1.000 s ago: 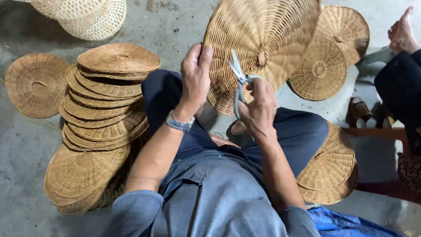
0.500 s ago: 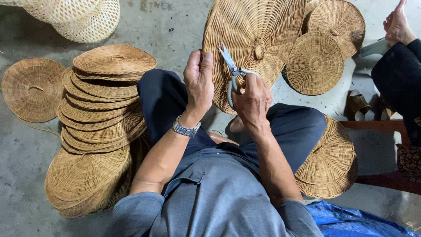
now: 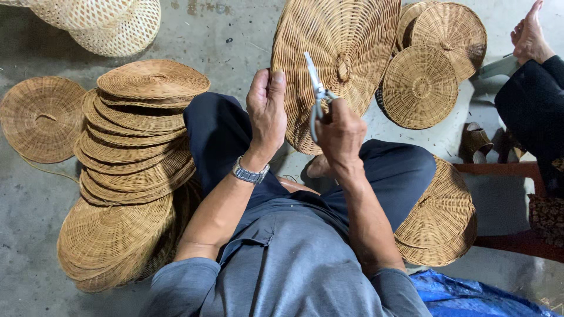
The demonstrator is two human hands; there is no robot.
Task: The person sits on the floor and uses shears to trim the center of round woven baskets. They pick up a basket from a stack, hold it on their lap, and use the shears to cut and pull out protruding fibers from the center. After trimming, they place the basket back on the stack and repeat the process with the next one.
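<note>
Left hand gripping woven disc edge — right hand holding scissors

a grey concrete floor bears a stack of woven lids, a single lid and a blue tarp.

My left hand at lid edge, 9 o'clock | my right hand with scissors at 6 o'clock of woven lid | lid stack at 9 o'clock | two lids at 3 o'clock
</note>
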